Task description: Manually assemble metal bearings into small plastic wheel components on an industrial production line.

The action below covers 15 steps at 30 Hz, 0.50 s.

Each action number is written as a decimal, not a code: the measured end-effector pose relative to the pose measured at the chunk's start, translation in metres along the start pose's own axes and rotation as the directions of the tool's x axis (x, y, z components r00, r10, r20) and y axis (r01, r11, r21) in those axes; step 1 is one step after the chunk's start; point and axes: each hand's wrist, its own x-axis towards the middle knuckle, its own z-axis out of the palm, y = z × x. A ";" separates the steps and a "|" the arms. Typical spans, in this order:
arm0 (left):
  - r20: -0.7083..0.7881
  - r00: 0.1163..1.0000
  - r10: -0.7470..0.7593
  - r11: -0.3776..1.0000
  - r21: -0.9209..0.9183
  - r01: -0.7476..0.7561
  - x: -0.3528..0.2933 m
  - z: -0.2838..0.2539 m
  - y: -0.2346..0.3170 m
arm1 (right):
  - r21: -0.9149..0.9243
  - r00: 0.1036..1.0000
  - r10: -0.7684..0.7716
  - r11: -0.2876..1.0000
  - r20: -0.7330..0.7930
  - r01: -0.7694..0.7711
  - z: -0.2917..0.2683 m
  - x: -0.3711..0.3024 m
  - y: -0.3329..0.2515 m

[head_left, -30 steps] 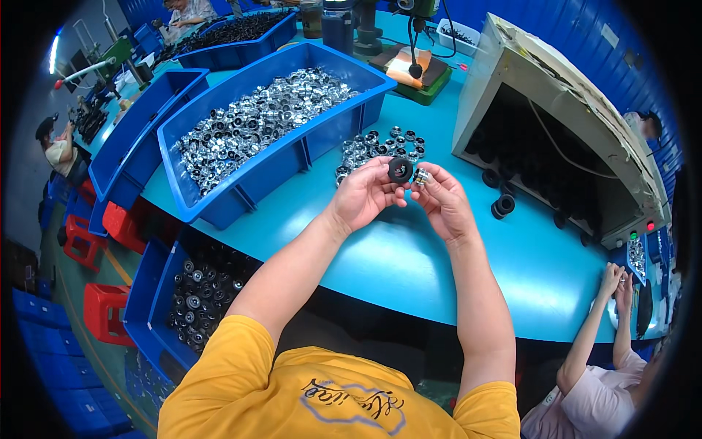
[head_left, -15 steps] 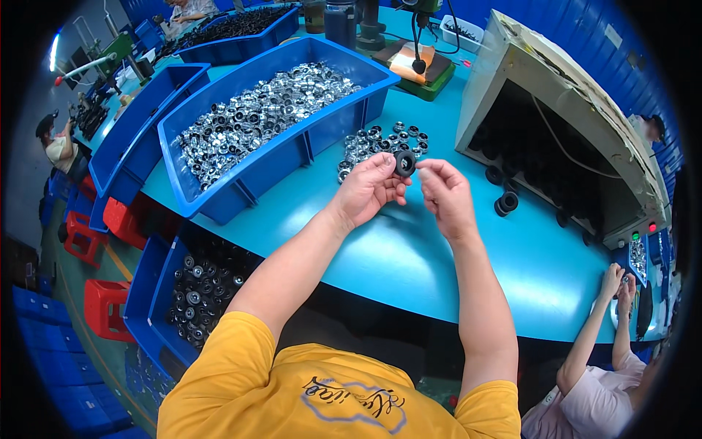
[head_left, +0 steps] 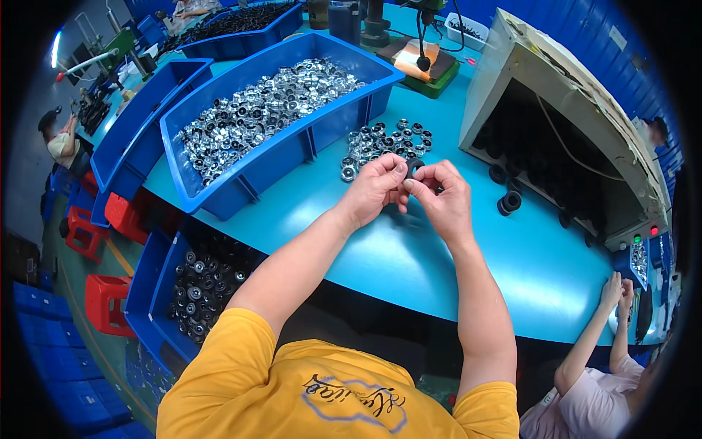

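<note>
My left hand (head_left: 373, 192) and right hand (head_left: 447, 201) together pinch a black ring (head_left: 413, 167) in their fingertips above the turquoise table (head_left: 373, 260), near loose shiny metal parts (head_left: 376, 143) beside a blue bin (head_left: 285, 156), while dark script lettering (head_left: 358, 399) crosses my yellow shirt (head_left: 219, 388) below.

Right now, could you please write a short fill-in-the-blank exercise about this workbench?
1. The bare left hand and bare right hand meet at a small round ring coloured ____.
2. The large blue plastic bin of shiny metal parts stands to the hands' ____.
3. The boxy off-white cabinet with an open front stands to the hands' ____.
Missing words: black; left; right.
</note>
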 end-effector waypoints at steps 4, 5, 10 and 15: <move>-0.003 1.000 -0.009 0.998 0.065 0.009 0.000 -0.001 0.001 | 0.058 0.994 0.099 0.993 0.057 -0.102 -0.003 0.002 0.009; 0.002 1.000 -0.013 0.997 0.072 0.013 0.000 0.000 0.001 | 0.077 0.990 0.122 0.989 0.067 -0.127 -0.003 0.002 0.011; 0.029 0.999 -0.030 0.994 0.105 0.027 0.002 -0.006 -0.002 | 0.164 0.981 0.170 0.969 0.096 -0.184 -0.002 0.002 0.015; 0.023 0.999 -0.029 0.993 0.116 0.027 0.002 -0.007 -0.003 | 0.208 0.964 0.225 0.945 0.139 -0.251 -0.004 0.003 0.012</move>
